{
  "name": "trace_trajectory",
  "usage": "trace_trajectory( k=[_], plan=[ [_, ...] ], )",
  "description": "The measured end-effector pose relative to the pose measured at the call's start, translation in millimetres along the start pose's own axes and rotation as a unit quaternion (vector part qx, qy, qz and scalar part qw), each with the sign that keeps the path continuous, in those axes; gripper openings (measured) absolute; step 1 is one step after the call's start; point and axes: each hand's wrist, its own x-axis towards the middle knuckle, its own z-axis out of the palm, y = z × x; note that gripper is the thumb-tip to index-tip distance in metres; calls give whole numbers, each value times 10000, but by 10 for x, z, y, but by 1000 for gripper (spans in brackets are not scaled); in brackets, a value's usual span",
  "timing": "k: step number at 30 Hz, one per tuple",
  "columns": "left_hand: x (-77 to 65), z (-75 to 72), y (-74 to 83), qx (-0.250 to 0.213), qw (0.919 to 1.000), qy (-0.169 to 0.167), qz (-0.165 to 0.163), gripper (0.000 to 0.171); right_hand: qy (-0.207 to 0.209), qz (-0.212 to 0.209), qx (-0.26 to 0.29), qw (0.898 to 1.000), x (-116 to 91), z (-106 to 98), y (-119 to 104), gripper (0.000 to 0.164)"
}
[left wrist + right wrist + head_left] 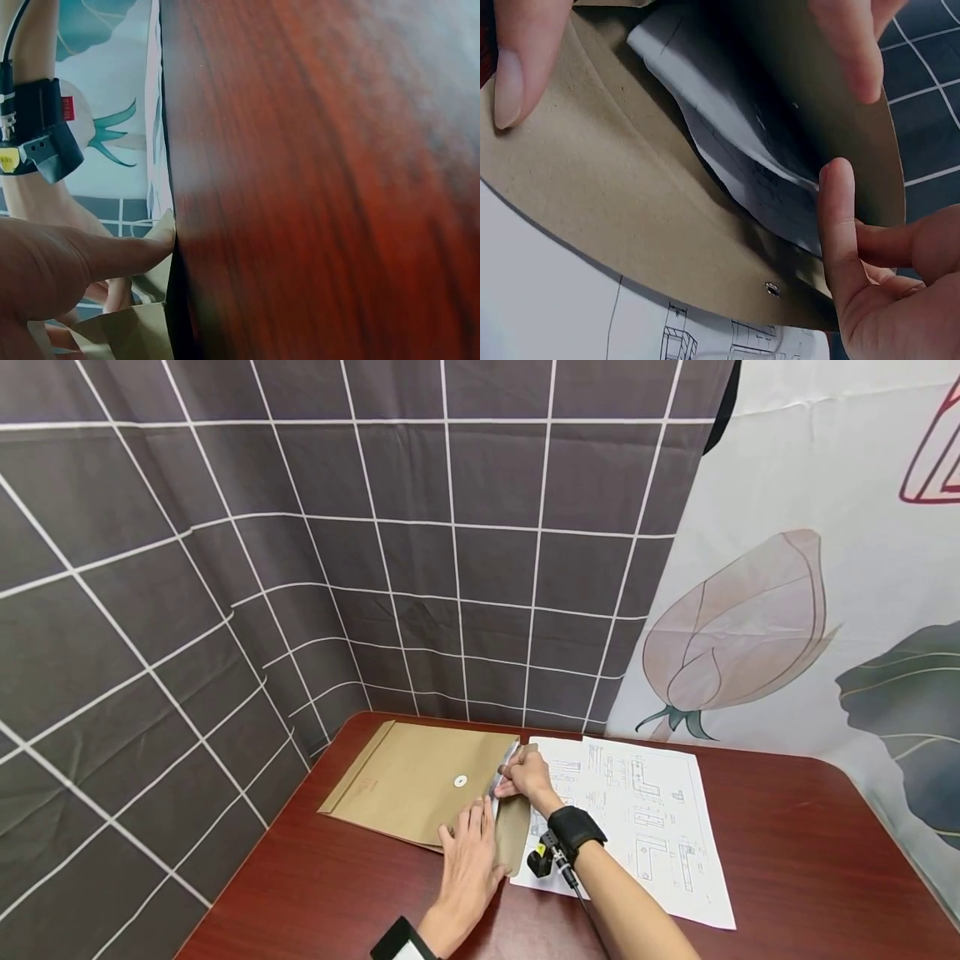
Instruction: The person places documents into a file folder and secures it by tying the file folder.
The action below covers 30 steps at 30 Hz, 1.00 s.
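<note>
Brown envelope (420,760) lies flat on the red-brown table (795,852), toward its far left corner. Closed end near the table's left edge; mouth faces right. White button disc (461,781) on the upper face, near the mouth.

Flap (570,157) turned outward to the right, lying over part of the loose drawing sheets (652,827). Small metal-looking eyelet (772,289) in the flap. Mouth gapes; folded inner sheets (697,86), with printed lines on them, sit within it.

Left hand (471,852): at the near end of the mouth. Fingers extended, not clenched; thumb straight, pressing the flap by its near end, other fingers touching the envelope's upper face.

Right hand (527,774): at the far end of the mouth. Fingers curled; thumb and index pinch the far end of the inner sheets. I cannot tell whether the envelope's edge is caught in the same pinch.

Loose drawing sheets: just right of the envelope, spread from close to the table's far edge toward the middle. Line drawings of angled parts face up.

Black band (576,828) with a small camera on the right wrist. Behind the table's far edge: dark grid cloth (495,560), then white cloth (750,485) with a printed flower bud.
</note>
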Motion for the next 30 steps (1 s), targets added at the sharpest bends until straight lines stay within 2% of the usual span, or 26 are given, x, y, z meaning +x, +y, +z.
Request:
trace_trajectory(
  k=[4, 5, 9, 11, 16, 18, 20, 25, 30],
  plan=[
    [0, 7, 0, 21, 10000, 30, 10, 106, 58, 5, -221, 9997, -10, 22, 16, 7],
    [-1, 8, 1, 25, 10000, 7, 5, 106, 117, -38, -446, 9989, -15, 24, 16, 8],
    [-5, 8, 4, 27, 9999, -108, -18, 108, 384, -127, -1492, 9880, -34, 18, 28, 9],
    [-8, 9, 7, 33, 9999, -128, -17, 109, 395, -69, -1785, 9831, -48, 13, 35, 11],
    [-6, 19, 7, 40, 10000, -6, 46, 107, 356, -279, -2104, 9766, -80, 16, 42, 20],
    [-3, 18, 5, 9, 10000, 43, 68, 106, 482, -496, -2328, 9701, -87, 23, 42, 22],
    [-2, 16, 2, -26, 9999, 59, 80, 106, 535, -566, -2318, 9697, -84, 34, 46, 24],
    [-6, 17, 0, -69, 9999, 53, 82, 107, 457, -486, -1958, 9784, -71, 53, 69, 25],
    [-8, 18, 4, -64, 9999, 70, 108, 107, 428, -593, -1580, 9847, -53, 71, 96, 20]
  ],
)
